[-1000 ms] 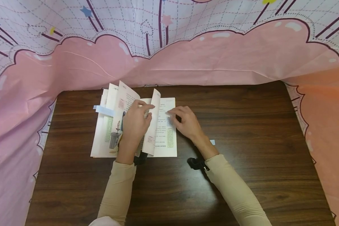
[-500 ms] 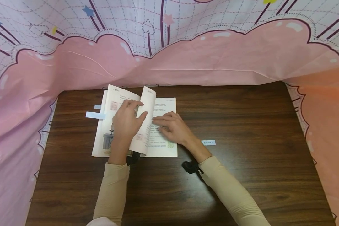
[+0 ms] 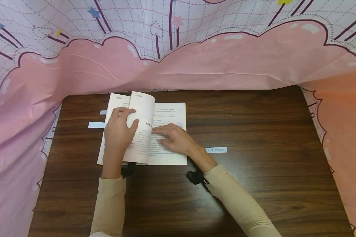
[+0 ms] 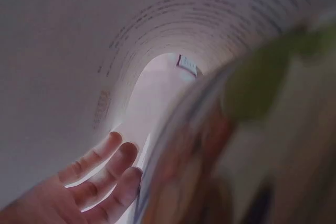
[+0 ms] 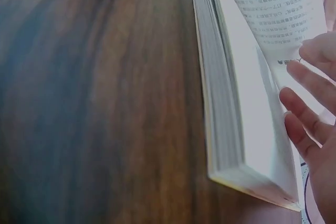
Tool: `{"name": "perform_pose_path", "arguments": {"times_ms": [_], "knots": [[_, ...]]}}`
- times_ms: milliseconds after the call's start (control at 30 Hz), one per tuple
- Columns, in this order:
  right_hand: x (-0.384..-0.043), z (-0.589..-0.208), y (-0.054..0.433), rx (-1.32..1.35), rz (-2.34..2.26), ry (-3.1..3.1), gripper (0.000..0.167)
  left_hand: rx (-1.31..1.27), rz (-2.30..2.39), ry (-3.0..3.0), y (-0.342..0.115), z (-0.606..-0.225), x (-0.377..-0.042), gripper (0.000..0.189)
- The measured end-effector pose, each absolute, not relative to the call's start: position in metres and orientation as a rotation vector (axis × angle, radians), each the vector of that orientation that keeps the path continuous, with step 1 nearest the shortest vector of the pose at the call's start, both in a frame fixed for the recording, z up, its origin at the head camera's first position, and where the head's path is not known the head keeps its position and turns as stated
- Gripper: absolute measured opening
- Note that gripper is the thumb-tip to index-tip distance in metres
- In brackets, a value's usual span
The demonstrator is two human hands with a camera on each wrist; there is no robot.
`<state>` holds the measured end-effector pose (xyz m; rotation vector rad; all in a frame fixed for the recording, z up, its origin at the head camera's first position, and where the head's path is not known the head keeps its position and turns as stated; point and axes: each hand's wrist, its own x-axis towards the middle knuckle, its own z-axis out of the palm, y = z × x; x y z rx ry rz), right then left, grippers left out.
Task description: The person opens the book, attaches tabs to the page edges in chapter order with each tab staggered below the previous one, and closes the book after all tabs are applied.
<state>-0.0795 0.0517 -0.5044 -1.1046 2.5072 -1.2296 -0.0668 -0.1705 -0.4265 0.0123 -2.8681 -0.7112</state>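
Note:
An open book (image 3: 172, 159) lies left of the middle of the table, and one of its leaves (image 3: 143, 107) stands bowed over toward the left. My left hand (image 3: 118, 131) reaches over the left side, with thumb and index finger overlapping the bowed leaf. From the left wrist, my fingers (image 4: 102, 182) look loosely extended beneath the arch of paper. My right hand (image 3: 178, 140) lies over the right-hand page, its fingertips right at the bowed leaf's curve. In the right wrist view its relaxed fingers (image 5: 307, 111) are beside the thick book (image 5: 252, 114).
Two pale blue paper slips, an upper one (image 3: 103, 112) and a lower one (image 3: 96, 125), stick out past the book's left edge. Another slip (image 3: 216, 150), with handwriting, lies right of the book. A pink patterned curtain (image 3: 195, 79) hangs behind the brown wooden table (image 3: 264, 138).
My left hand has moved left and slightly down as leaves passed over to the left. My right hand has shifted left and down onto the page, uncovering the slip at right.

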Motion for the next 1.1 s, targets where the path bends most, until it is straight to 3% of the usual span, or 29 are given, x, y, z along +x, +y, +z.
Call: {"name": "perform_pose_path", "arguments": {"times_ms": [367, 767, 1100], "knots": [[-0.077, -0.507, 0.046, -1.239, -1.020, 2.600, 0.050, -0.029, -0.578, -2.864, -0.186, -0.428, -0.057, 0.037], [-0.075, -0.498, 0.035, -1.240, -0.906, 2.681, 0.043, -0.106, -0.458, -2.876, -0.193, -0.435, -0.053, 0.039], [-0.073, -0.501, 0.028, -1.215, -0.678, 2.704, 0.057, -0.141, -0.395, -2.894, -0.198, -0.446, -0.047, 0.059]]}}
